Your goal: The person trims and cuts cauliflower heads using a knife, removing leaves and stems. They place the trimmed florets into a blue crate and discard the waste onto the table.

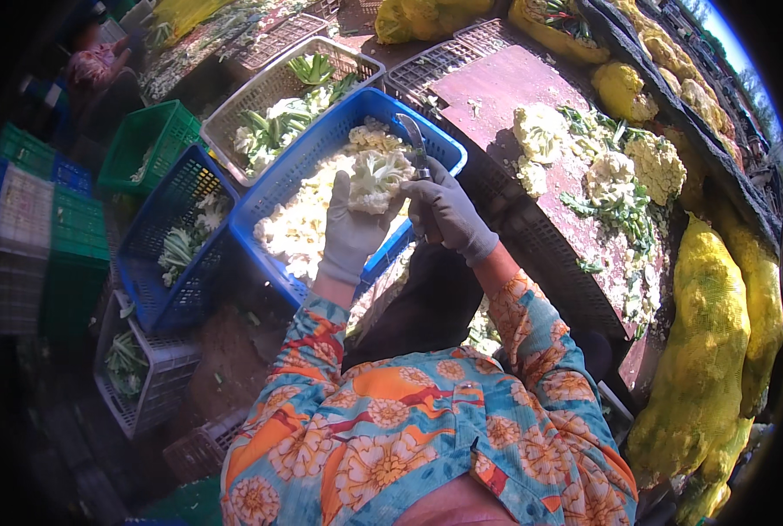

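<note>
My left hand (354, 233), in a grey glove, holds a cauliflower piece (379, 177) with its cut stem side turned up. In my gloved right hand (445, 207) is a knife with a curved blade (412, 135), its tip pointing up and away from me. The right fingers are close to the cauliflower's right edge; whether they touch it I cannot tell. Both hands are above a blue plastic crate (250, 227), which holds many cut cauliflower florets (299, 223).
Right of me, a reddish board (503, 85) on crates bears cauliflower heads (541, 135) and leaf scraps. Yellow mesh sacks (707, 342) stand farther right. A pale crate (217, 135) and a second blue crate (138, 263) hold leafy trimmings. Another person (95, 66) sits at upper left.
</note>
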The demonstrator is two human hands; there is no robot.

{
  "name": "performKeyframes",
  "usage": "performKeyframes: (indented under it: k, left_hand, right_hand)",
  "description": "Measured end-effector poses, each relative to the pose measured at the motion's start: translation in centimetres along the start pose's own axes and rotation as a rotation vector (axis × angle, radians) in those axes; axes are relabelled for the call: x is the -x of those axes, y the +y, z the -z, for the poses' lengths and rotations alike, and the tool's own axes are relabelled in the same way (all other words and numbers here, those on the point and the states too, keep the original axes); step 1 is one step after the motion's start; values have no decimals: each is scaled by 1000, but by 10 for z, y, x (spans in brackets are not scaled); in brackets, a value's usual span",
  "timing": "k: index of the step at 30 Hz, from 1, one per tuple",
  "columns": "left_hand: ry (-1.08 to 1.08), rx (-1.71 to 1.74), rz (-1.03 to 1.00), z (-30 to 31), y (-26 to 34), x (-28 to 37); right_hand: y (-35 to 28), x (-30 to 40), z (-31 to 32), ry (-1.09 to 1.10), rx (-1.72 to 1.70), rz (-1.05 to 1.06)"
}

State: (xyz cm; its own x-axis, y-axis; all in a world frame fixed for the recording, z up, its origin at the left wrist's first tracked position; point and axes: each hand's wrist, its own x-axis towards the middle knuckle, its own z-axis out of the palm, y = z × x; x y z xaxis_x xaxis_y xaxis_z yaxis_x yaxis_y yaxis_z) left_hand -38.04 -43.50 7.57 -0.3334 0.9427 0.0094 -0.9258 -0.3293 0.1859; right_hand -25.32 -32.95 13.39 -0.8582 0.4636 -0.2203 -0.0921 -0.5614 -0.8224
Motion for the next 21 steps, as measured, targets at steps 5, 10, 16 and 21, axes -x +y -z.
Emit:
performKeyframes:
  k: [5, 10, 16, 21]
  left_hand:
    - [59, -100, -119, 7, 17, 1]
    - [26, -128, -199, 18, 31, 5]
    - [106, -296, -223, 10, 22, 6]
    - [65, -415, -226, 23, 8, 10]
  right_hand:
    - [24, -25, 11, 90, 920, 378]
    - [4, 5, -33, -43, 1298, 255]
    - [21, -2, -19, -11, 1520, 376]
    - [17, -19, -12, 40, 1612, 146]
